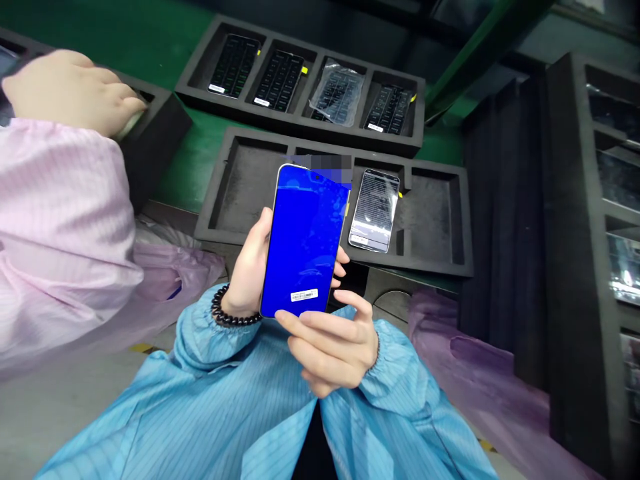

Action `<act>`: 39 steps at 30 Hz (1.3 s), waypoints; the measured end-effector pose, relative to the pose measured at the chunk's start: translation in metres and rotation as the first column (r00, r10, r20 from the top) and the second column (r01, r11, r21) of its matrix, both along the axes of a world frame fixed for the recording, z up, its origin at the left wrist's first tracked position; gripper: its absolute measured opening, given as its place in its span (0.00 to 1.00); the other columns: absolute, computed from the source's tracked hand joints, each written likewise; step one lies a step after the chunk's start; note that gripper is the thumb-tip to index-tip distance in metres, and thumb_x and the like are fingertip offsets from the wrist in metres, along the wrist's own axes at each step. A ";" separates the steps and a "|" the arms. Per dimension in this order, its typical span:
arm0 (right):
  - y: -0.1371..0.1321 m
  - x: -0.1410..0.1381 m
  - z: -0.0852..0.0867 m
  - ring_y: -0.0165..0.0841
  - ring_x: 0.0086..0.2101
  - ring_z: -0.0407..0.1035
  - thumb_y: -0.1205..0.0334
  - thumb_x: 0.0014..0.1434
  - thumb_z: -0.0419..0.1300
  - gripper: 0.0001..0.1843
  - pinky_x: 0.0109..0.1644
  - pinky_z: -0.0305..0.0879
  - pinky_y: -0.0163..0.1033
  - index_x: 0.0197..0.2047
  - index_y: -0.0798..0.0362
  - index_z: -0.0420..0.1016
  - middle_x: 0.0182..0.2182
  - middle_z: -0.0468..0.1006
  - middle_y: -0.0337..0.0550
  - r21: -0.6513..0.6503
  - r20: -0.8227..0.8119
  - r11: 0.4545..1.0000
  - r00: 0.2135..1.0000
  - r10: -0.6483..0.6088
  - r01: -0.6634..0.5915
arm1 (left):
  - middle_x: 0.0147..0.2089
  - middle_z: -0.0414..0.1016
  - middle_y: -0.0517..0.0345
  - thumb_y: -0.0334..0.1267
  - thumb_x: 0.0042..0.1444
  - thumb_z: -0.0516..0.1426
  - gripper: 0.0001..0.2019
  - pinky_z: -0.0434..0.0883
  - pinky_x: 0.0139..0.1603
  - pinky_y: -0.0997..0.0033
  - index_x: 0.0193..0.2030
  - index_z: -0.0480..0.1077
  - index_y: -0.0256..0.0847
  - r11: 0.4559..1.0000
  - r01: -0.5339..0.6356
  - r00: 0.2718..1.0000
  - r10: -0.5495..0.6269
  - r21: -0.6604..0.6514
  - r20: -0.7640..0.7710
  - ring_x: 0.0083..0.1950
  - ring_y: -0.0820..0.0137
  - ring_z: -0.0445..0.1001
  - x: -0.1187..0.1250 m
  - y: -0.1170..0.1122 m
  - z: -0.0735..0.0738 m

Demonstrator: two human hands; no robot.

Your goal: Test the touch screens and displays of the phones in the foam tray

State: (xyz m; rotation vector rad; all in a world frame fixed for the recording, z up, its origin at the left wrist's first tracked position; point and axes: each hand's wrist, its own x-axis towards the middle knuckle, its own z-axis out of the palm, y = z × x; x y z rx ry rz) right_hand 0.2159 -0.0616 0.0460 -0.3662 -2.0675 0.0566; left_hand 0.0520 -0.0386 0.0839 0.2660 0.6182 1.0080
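Observation:
My left hand (249,277) is wrapped round a smartphone (306,240) from its left side and back, with fingertips showing past its right edge. The phone is tilted, its screen lit plain blue, with a small white barcode label near the bottom. In front of its lower edge is my right hand (335,343), fingers reaching left and thumb apart; a fingertip meets the lower screen edge. Behind the phone lies a dark foam tray (240,180) with large compartments. A second smartphone (375,210), showing lines of text, rests in that tray to the right.
Farther back, another foam tray (300,130) holds several phones, one under a crumpled clear film (337,92). Stacked foam trays (575,233) stand at the right. At the left, a co-worker's hand (75,93) in a pink sleeve (60,227) rests by another foam tray (160,137).

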 end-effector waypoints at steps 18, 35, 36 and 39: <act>0.043 0.030 0.041 0.34 0.36 0.75 0.65 0.67 0.53 0.08 0.44 0.71 0.42 0.41 0.50 0.74 0.34 0.83 0.41 -0.313 0.062 0.864 0.917 -0.395 0.393 | 0.48 0.81 0.44 0.65 0.63 0.40 0.39 0.78 0.50 0.65 0.52 0.75 0.31 0.994 0.085 0.995 -0.087 0.064 0.037 0.46 0.62 0.81 0.006 -0.009 -0.004; 0.058 0.031 0.060 0.29 0.25 0.58 0.67 0.69 0.55 0.18 0.31 0.56 0.38 0.25 0.52 0.68 0.21 0.69 0.37 -0.118 0.347 0.893 0.861 -0.372 0.433 | 0.48 0.83 0.51 0.69 0.54 0.54 0.36 0.78 0.52 0.67 0.50 0.79 0.35 0.984 0.175 0.984 -0.174 0.037 -0.037 0.47 0.62 0.81 0.004 -0.022 -0.015; 0.053 0.032 0.063 0.29 0.25 0.58 0.68 0.68 0.56 0.18 0.30 0.56 0.38 0.24 0.52 0.68 0.20 0.69 0.36 -0.105 0.337 0.930 0.892 -0.301 0.353 | 0.46 0.83 0.51 0.68 0.55 0.55 0.35 0.78 0.52 0.67 0.50 0.79 0.35 0.987 0.156 0.988 -0.155 0.027 -0.026 0.47 0.62 0.81 0.004 -0.024 -0.015; 0.034 0.031 0.071 0.29 0.23 0.57 0.65 0.68 0.56 0.18 0.28 0.54 0.39 0.25 0.53 0.72 0.20 0.70 0.36 -0.106 0.316 0.993 0.948 -0.022 0.058 | 0.48 0.83 0.52 0.60 0.61 0.53 0.29 0.75 0.57 0.67 0.50 0.78 0.36 0.994 0.105 0.994 -0.105 -0.015 -0.016 0.52 0.62 0.79 0.007 -0.030 -0.013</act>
